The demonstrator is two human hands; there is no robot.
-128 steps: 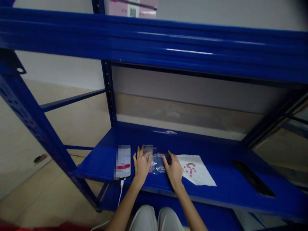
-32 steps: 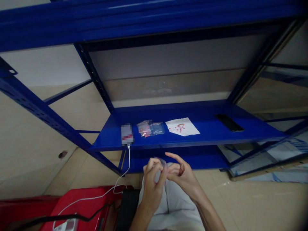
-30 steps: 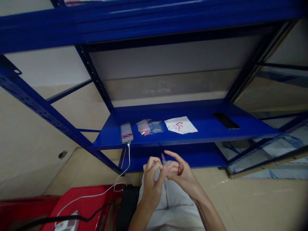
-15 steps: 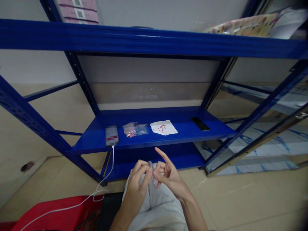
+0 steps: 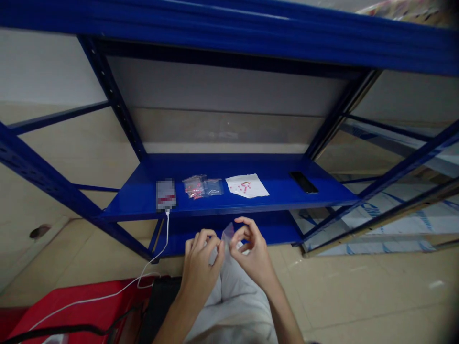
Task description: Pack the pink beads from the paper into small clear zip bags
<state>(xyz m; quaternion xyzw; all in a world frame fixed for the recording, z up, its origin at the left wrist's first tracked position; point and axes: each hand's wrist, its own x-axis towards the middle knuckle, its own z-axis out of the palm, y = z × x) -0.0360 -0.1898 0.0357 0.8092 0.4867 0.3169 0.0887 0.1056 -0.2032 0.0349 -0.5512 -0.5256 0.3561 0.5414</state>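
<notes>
Hands nearly together over the lap (image 5: 236, 296). Left hand (image 5: 201, 260) palm-down, thumb and fingers pinching a clear bag (image 5: 227, 234); right hand (image 5: 254, 248) pinches its other side, index arched. Bag between them: thin, see-through, peaked upward; contents unclear.

Blue metal shelving (image 5: 229, 31) before a white-and-beige wall (image 5: 79, 148) — glossy beige tiled floor (image 5: 337, 286) below.

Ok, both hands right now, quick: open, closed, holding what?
Left hand: closed, pinching a small clear bag.
Right hand: curled at the bag's other side; whether it grips cannot be told.
</notes>
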